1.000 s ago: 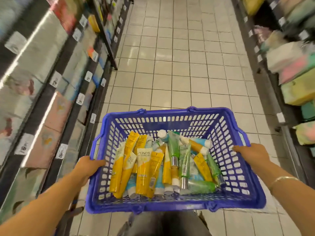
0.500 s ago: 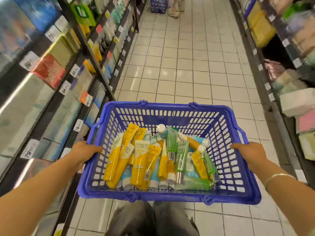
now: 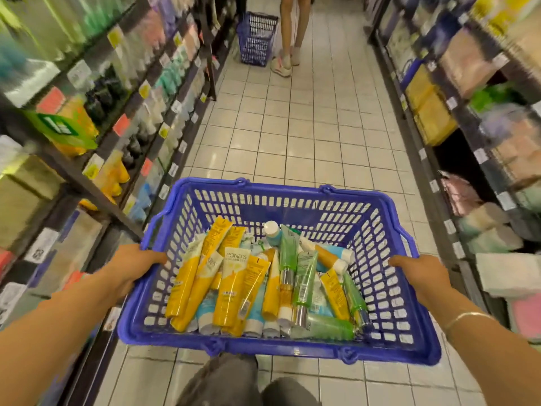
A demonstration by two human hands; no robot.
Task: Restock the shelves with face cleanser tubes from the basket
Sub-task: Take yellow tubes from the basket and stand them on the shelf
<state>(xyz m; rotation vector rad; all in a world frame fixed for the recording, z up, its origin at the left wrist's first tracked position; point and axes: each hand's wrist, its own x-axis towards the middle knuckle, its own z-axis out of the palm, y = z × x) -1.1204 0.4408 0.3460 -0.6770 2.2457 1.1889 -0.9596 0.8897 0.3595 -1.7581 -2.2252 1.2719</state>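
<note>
The tubes [image 3: 251, 282] lie heaped loose on the basket [image 3: 292, 351] floor. Its side rims are gripped by the left hand [image 3: 133, 266] and right hand [image 3: 421, 276], fingers curled over. A tilt could slide tubes; another person [image 3: 288, 33] stands ahead.

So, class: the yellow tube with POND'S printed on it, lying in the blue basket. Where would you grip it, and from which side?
Pinch the POND'S tube across its upper body, coming from above. It lies flat on top of the pile, label up, but neighbours press against both sides. Both hands are holding the basket, so one must let go first.
</note>
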